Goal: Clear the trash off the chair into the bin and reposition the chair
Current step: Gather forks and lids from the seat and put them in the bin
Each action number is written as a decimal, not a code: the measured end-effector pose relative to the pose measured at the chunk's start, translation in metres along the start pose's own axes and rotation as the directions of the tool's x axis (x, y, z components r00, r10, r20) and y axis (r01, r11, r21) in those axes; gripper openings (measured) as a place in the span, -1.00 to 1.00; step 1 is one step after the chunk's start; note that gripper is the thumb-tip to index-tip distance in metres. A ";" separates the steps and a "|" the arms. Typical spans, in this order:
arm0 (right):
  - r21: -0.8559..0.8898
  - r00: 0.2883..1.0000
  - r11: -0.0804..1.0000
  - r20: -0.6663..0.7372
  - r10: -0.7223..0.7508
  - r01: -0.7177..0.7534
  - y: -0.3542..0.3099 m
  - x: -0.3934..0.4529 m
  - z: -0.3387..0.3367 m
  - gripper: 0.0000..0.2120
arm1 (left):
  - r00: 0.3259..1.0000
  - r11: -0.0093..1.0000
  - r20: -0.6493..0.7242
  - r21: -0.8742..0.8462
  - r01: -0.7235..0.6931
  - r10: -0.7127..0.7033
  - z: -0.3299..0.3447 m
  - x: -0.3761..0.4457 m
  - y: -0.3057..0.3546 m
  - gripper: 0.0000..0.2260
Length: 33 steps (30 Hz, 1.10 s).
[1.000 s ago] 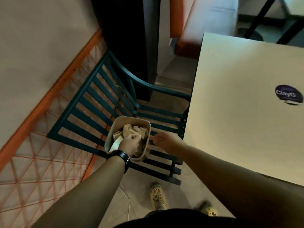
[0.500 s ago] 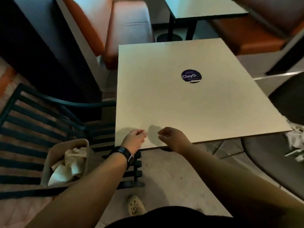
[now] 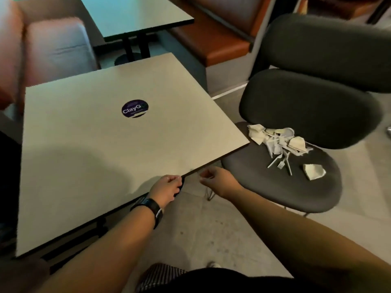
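Observation:
A dark grey padded chair (image 3: pixel 264 182) stands to the right of the beige table (image 3: pixel 95 144), its seat partly under the table's corner. On the seat lie a heap of crumpled white napkins and plastic scraps (image 3: pixel 277 139), white plastic forks (image 3: pixel 282 162) and one loose folded paper piece (image 3: pixel 314 171). My left hand (image 3: pixel 167 190), with a black watch on the wrist, hangs at the table's near edge with fingers curled and empty. My right hand (image 3: pixel 218 182) is beside it, also curled and empty, left of the chair seat. The bin is out of view.
The table carries a round purple sticker (image 3: pixel 134 108). Behind it stand a second table (image 3: pixel 135 15), an orange bench (image 3: pixel 222 45) and a pale cushioned seat (image 3: pixel 57 45). Dark slats (image 3: pixel 69 250) show under the table at lower left. Bare floor lies between me and the chair.
The view has swung right, from the green slatted chair and the bin full of paper to the grey chair. My left hand has left the bin, which is now out of sight.

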State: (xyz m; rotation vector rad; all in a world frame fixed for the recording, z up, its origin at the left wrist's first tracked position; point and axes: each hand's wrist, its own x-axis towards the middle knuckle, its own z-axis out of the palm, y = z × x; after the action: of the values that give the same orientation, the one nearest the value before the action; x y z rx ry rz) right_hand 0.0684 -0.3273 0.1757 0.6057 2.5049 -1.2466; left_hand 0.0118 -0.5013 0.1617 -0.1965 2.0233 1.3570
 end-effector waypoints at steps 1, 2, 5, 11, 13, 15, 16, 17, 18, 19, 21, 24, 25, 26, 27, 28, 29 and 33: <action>0.029 0.999 0.999 -0.013 0.030 -0.030 0.010 0.000 -0.009 -0.77 | 1.000 1.000 0.027 0.020 -0.005 0.004 0.012 0.003 0.007 -0.91; 0.059 0.998 0.997 -0.026 0.058 -0.056 0.021 0.000 -0.020 -0.77 | 0.999 0.999 0.054 0.042 -0.012 0.010 0.025 0.008 0.014 -0.91; 0.125 0.990 0.986 -0.075 0.118 -0.108 0.051 0.009 -0.045 -0.79 | 0.991 0.993 0.133 0.110 -0.039 0.024 0.059 0.027 0.037 -0.91; 0.226 0.951 0.945 -0.147 0.272 -0.235 0.099 0.041 -0.095 -0.81 | 0.965 0.969 0.259 0.228 -0.092 0.031 0.117 0.080 0.088 -0.91; 0.241 0.923 0.928 -0.194 0.332 -0.283 0.116 0.056 -0.115 -0.80 | 0.944 0.959 0.328 0.250 -0.133 0.046 0.138 0.100 0.111 -0.89; 0.284 0.889 0.900 -0.226 0.398 -0.331 0.132 0.070 -0.135 -0.80 | 0.920 0.946 0.389 0.277 -0.167 0.048 0.158 0.119 0.130 -0.91; 0.305 0.869 0.885 -0.245 0.429 -0.351 0.140 0.075 -0.142 -0.81 | 0.909 0.941 0.414 0.290 -0.175 0.042 0.166 0.127 0.138 -0.92; 0.330 0.848 0.870 -0.268 0.458 -0.365 0.148 0.080 -0.149 -0.81 | 0.899 0.938 0.438 0.297 -0.180 0.034 0.174 0.136 0.145 -0.91; 0.356 0.825 0.853 -0.287 0.488 -0.381 0.157 0.084 -0.154 -0.82 | 0.889 0.934 0.457 0.307 -0.183 0.024 0.182 0.144 0.152 -0.90; 0.376 0.807 0.840 -0.299 0.509 -0.391 0.163 0.085 -0.155 -0.82 | 0.884 0.931 0.467 0.312 -0.190 0.024 0.186 0.149 0.157 -0.90; 0.408 0.775 0.805 -0.289 0.562 -0.431 0.179 0.092 -0.161 -0.81 | 0.871 0.931 0.491 0.317 -0.182 0.003 0.202 0.161 0.169 -0.90; 0.432 0.739 0.756 -0.251 0.625 -0.492 0.210 0.103 -0.171 -0.77 | 0.853 0.934 0.520 0.322 -0.153 -0.039 0.231 0.176 0.181 -0.91; 0.435 0.727 0.743 -0.246 0.641 -0.508 0.222 0.108 -0.176 -0.78 | 0.846 0.932 0.529 0.335 -0.142 -0.062 0.244 0.181 0.183 -0.91; 0.437 0.715 0.731 -0.240 0.657 -0.525 0.232 0.112 -0.182 -0.78 | 0.840 0.928 0.537 0.348 -0.132 -0.082 0.254 0.186 0.184 -0.91; 0.437 0.705 0.720 -0.233 0.670 -0.539 0.245 0.118 -0.189 -0.79 | 0.838 0.925 0.536 0.360 -0.119 -0.101 0.266 0.191 0.185 -0.90; 0.433 0.699 0.709 -0.218 0.681 -0.556 0.258 0.124 -0.197 -0.80 | 0.839 0.925 0.531 0.367 -0.099 -0.121 0.280 0.198 0.186 -0.90; 0.430 0.696 0.706 -0.214 0.686 -0.563 0.266 0.128 -0.202 -0.82 | 0.842 0.922 0.525 0.374 -0.096 -0.125 0.286 0.200 0.187 -0.90; 0.370 0.713 0.707 -0.150 0.685 -0.602 0.326 0.161 -0.236 -0.83 | 0.879 0.930 0.447 0.367 -0.010 -0.167 0.346 0.228 0.193 -0.90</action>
State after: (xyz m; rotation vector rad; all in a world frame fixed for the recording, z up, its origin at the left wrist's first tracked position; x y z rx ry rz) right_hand 0.0704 0.0782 0.0225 1.6812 1.9586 -1.2942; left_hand -0.0949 -0.0623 0.0926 0.2010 1.7753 0.8500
